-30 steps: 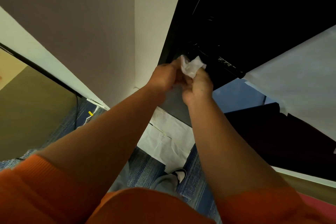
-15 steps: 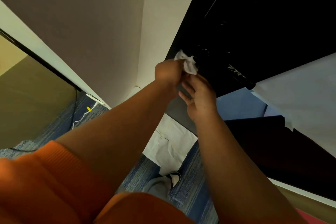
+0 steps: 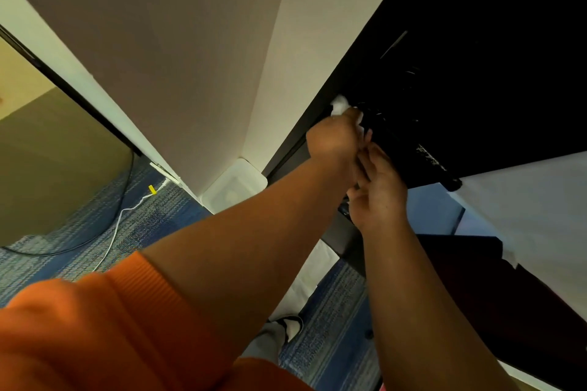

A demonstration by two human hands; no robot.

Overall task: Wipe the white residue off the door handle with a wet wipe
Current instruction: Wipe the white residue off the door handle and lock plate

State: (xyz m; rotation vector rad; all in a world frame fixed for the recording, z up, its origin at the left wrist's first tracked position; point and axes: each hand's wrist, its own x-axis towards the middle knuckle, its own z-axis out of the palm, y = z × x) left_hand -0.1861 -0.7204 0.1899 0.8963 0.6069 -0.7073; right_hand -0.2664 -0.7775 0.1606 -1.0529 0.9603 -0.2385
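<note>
Clearly mid-wipe: the left hand (image 3: 333, 140) clamps its fingers on the crumpled white wet wipe (image 3: 339, 104) at the black lever door handle's (image 3: 409, 146) inner end. The right hand (image 3: 378, 197) hovers with fingers loose and apart. The white residue (image 3: 429, 157) farther out likely needs the next stroke.

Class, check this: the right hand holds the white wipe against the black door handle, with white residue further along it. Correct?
Not quite. The head view shows the left hand holding the wipe against the door handle, residue further along; the right hand sits below.
</note>
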